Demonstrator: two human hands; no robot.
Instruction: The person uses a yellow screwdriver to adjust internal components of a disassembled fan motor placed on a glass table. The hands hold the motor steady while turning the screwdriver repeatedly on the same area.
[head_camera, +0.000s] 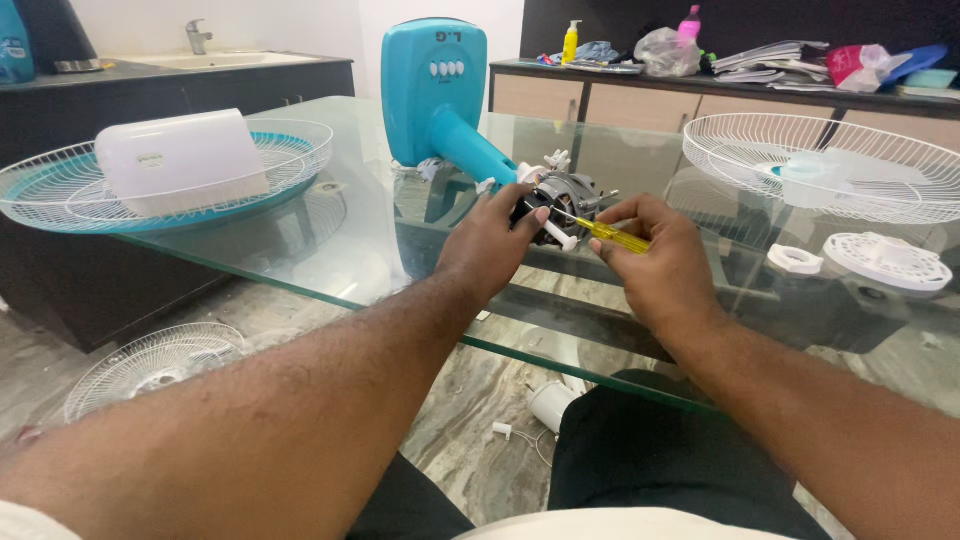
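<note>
Two wire grilles (820, 165) flank us on the glass table (330, 250), the left one carrying a white cover (180, 160), with the teal fan base (435, 95) behind. Our left hand (490, 245) grips the metal motor (565, 195) at the table's middle, and our right hand (660, 255) pinches a yellow screwdriver (615, 235) touching it.

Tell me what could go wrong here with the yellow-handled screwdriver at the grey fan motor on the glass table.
The yellow-handled screwdriver in the right hand could slip off the grey fan motor toward the left hand steadying it. The motor lies directly on the glass table, so hard pressing might scratch or crack it. The motor's small white shaft could get knocked.
</note>
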